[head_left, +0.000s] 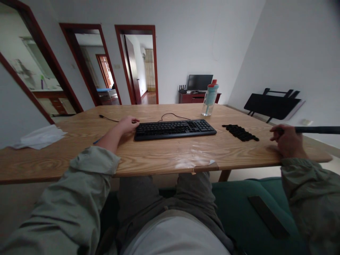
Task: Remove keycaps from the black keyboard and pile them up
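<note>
Your left hand [129,124] likely steadies the keyboard [175,129] at its nine-o'clock end; finger closure is unclear. Your right hand [287,140], at three o'clock, wraps around a dark stick [318,130].

The dark rod [318,130] in our right hand [288,141] runs out past the picture's edge, and our fingers hide its near end. We cannot tell what the fingertips of our left hand [127,125] pinch at the far left corner of the keyboard [175,129]. A cable [109,118] vanishes behind that hand; our forearm covers most of something blue [96,141]. The black pieces [240,132] are too small to make out singly.
</note>
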### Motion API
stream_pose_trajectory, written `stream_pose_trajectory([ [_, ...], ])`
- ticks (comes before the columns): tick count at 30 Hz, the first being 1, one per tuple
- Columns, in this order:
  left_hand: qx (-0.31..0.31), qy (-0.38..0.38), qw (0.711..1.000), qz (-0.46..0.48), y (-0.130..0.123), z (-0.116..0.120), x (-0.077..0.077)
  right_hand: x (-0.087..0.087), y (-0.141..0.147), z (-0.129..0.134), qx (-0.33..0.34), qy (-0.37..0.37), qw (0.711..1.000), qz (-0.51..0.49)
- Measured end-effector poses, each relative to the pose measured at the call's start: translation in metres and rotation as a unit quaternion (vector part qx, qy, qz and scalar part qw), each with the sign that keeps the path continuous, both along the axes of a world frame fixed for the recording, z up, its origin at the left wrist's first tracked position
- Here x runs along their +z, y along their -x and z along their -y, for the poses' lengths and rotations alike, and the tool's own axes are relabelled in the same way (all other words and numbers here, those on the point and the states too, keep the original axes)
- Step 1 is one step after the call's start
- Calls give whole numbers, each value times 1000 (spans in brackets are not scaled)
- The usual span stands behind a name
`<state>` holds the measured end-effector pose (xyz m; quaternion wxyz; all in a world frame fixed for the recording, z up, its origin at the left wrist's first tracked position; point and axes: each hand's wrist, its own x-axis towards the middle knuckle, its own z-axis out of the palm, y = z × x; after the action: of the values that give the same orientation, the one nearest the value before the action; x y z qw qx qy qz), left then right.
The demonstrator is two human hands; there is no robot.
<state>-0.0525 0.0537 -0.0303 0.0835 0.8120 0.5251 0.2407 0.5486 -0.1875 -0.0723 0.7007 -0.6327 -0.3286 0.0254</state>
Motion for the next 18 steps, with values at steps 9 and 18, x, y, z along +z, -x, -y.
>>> stream_pose_trajectory([
  [9, -89, -28, 993, -79, -42, 7, -5, 27, 66, -33, 88, -46, 991, 91],
  [18, -88, -31, 993, -76, -59, 11, -10, 79, 239, -114, 398, 85, 892, 199],
])
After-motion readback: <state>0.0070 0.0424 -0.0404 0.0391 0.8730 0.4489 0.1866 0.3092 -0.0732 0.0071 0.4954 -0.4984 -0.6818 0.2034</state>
